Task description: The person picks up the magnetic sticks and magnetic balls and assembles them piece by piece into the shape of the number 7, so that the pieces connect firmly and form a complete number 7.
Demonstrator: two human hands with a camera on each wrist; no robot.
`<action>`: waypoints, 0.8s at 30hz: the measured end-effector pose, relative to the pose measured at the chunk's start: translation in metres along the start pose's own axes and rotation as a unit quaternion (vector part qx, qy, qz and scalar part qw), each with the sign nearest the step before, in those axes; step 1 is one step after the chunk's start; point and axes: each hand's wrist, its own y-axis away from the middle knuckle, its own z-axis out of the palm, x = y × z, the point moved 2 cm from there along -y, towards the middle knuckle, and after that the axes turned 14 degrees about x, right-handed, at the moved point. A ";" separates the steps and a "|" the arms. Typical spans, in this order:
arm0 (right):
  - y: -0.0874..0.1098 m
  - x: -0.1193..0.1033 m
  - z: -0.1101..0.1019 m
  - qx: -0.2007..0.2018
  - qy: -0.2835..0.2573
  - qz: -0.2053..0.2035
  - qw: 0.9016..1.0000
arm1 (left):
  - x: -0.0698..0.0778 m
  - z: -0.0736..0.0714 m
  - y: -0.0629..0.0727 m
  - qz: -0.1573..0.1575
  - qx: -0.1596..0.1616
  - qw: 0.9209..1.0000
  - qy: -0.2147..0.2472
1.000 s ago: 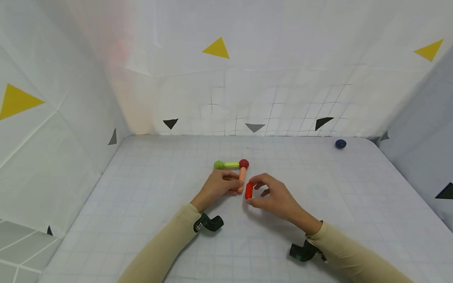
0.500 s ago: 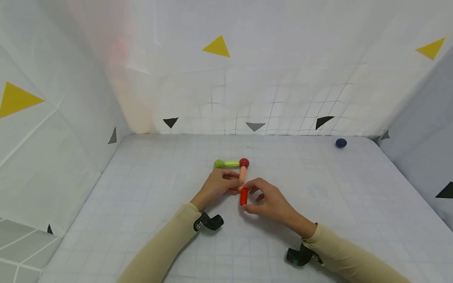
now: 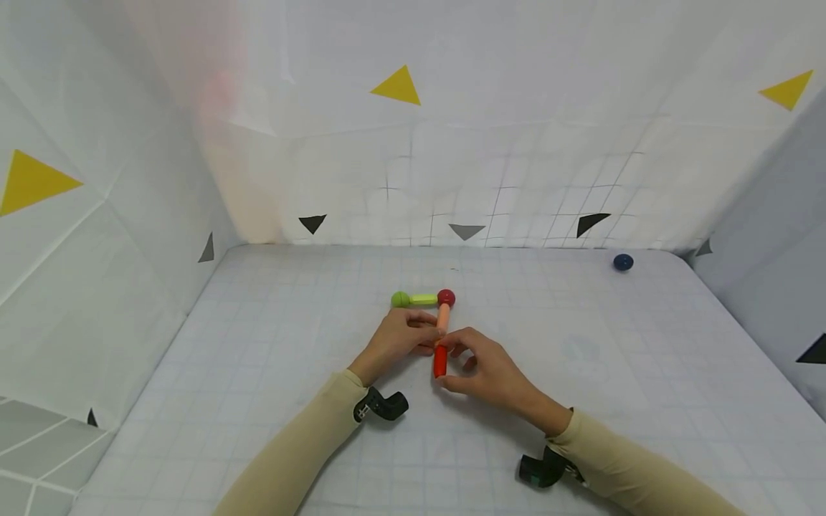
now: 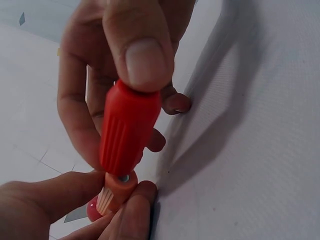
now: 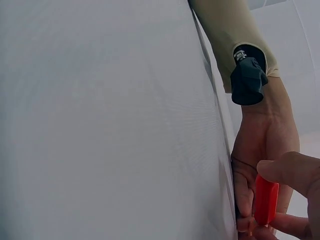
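Head view: near the middle of the frame, a red stick (image 3: 440,362) stands end-on between the thumb and index finger of the right hand (image 3: 493,369), thumb at its lower end, finger at its upper end. Just above it in the frame is an orange stick (image 3: 443,317), pinched by the left hand (image 3: 400,335). In the left wrist view the red stick's far end sits right at the orange stick's end, where a small metal tip (image 4: 125,178) shows; whether they fully touch I cannot tell. The orange stick runs up to a dark red ball (image 3: 446,297), and from there a yellow-green stick (image 3: 424,299) leads left to a green ball (image 3: 400,299). These lie on a white table (image 3: 310,301) with a faint grid. A dark blue ball (image 3: 622,262) lies near the table's upper right corner. White walls (image 3: 516,72) rise at the top and both sides, marked with yellow triangles (image 3: 399,86) and dark triangles (image 3: 312,223). Beige sleeves (image 3: 290,451) come in from the bottom. A second ago the red stick was held to the right of the orange one; now it is below it, nearly in line, while the left hand has stayed put
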 end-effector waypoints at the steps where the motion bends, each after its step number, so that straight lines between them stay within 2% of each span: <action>1: 0.000 0.000 0.000 0.000 0.000 0.000 1.000 | 0.000 0.000 0.000 -0.001 0.000 1.000 -0.001; 24: 0.002 -0.002 0.000 0.010 0.004 0.002 1.000 | 0.002 0.000 0.002 0.000 -0.001 1.000 0.001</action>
